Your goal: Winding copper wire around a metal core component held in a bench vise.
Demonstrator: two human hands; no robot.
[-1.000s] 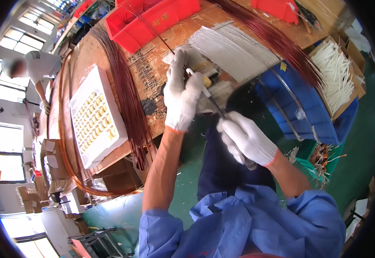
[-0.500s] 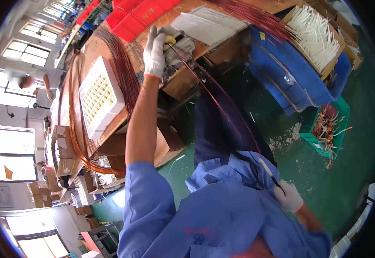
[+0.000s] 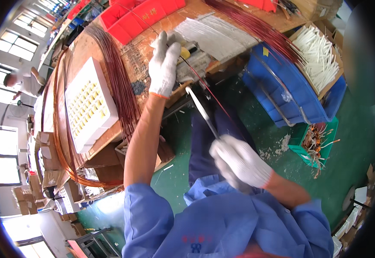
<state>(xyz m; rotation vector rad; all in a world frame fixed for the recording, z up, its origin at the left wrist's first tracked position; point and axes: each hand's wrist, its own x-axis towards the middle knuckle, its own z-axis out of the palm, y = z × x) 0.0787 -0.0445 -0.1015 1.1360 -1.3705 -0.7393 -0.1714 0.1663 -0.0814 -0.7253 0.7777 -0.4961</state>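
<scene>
1. 2 white-gloved hands are seen, well apart from each other, both belonging to the person in the blue work shirt.
2. Left hand (image 3: 164, 64) is stretched forward onto the wooden workbench (image 3: 88, 47), fingers curled downward and closed over the near end of a thin copper wire (image 3: 204, 88) beside a small yellow object (image 3: 184, 53); what else lies under the palm cannot be told.
3. Right hand (image 3: 239, 161) is drawn back close to the body, clenched into a fist around the lower end of a thin white sleeve (image 3: 200, 109) through which the wire seems to be threaded.
4. Wire and sleeve are stretched taut in a slanting line between the 2 hands, above the green floor (image 3: 355, 129) and off the bench edge.
5. White tubing (image 3: 217, 32) is laid in a flat bundle on the bench just right of the left hand.
6. Long loops of copper wire bundle (image 3: 118, 86) are draped over the bench to the left of that hand, next to a white tray (image 3: 86, 103) with yellow cells.
7. Blue crate (image 3: 291, 86) holding a box of white sticks (image 3: 319, 56) is set to the right, well apart from both hands.
</scene>
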